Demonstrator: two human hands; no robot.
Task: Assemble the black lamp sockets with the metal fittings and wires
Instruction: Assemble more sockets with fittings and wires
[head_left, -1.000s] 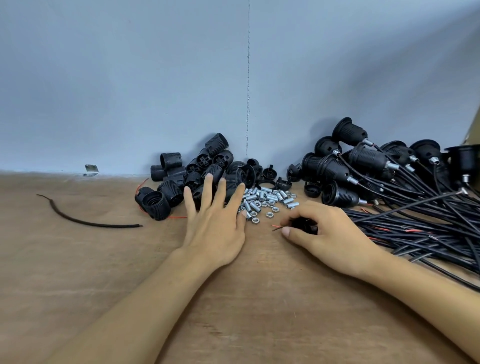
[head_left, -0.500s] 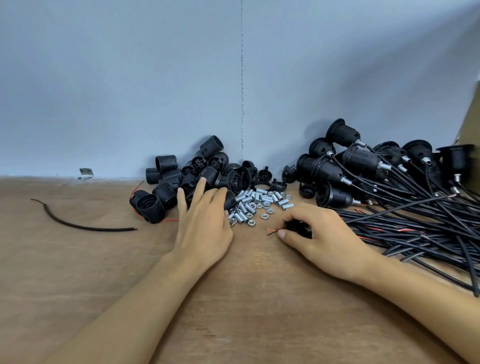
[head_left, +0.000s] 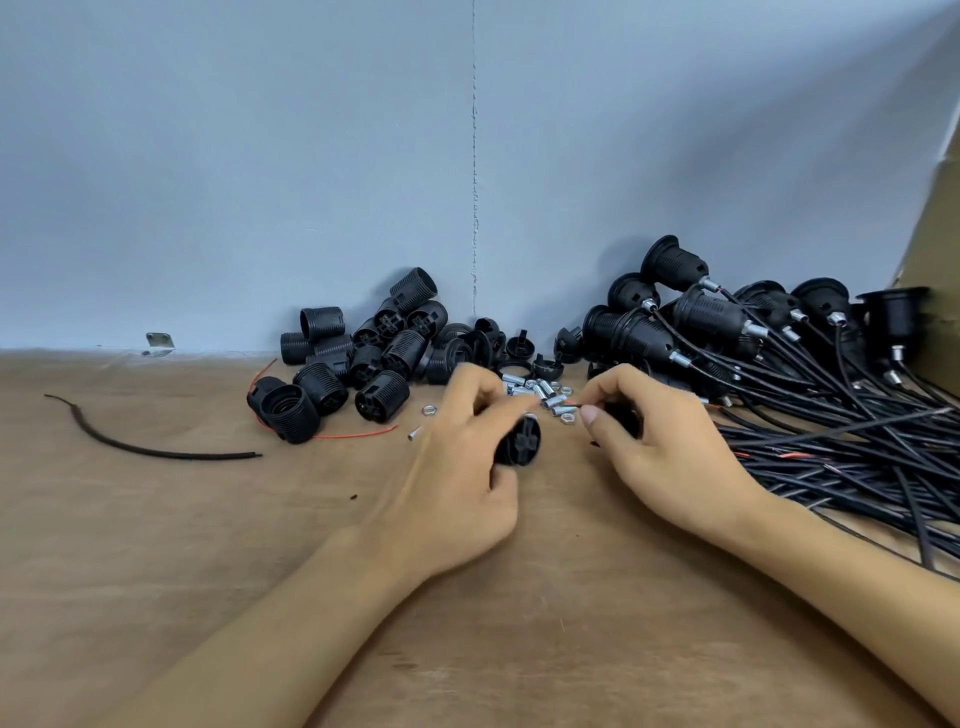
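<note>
Two hands meet over the fittings

Both hands are raised just off the bench (head_left: 208, 571), close together but not touching. The left hand (head_left: 457, 467), slightly blurred, curls its fingers and thumb round a black lamp socket (head_left: 519, 441), whose slotted end faces the right hand. The right hand (head_left: 670, 447) pinches a small black part (head_left: 621, 415) between thumb and fingers, with a thin red wire end (head_left: 571, 402) poking out toward the left; how the part and the wire join is hidden by the fingers.

Just behind the hands lies a scatter of metal fittings (head_left: 545, 392), short threaded tubes and nuts, loose on the bench. To their left, against the wall (head_left: 260, 156), sits a heap of bare ribbed sockets (head_left: 363, 353). On the right, wired sockets (head_left: 701, 322) are stacked up to a cardboard panel (head_left: 935, 234), their black wires (head_left: 831, 431) fanning forward along the bench beside the right forearm.

Further left lie a red strand (head_left: 353, 434), a curved black wire offcut (head_left: 156, 447), and a small metal bracket (head_left: 158, 343) at the foot of the wall.
</note>
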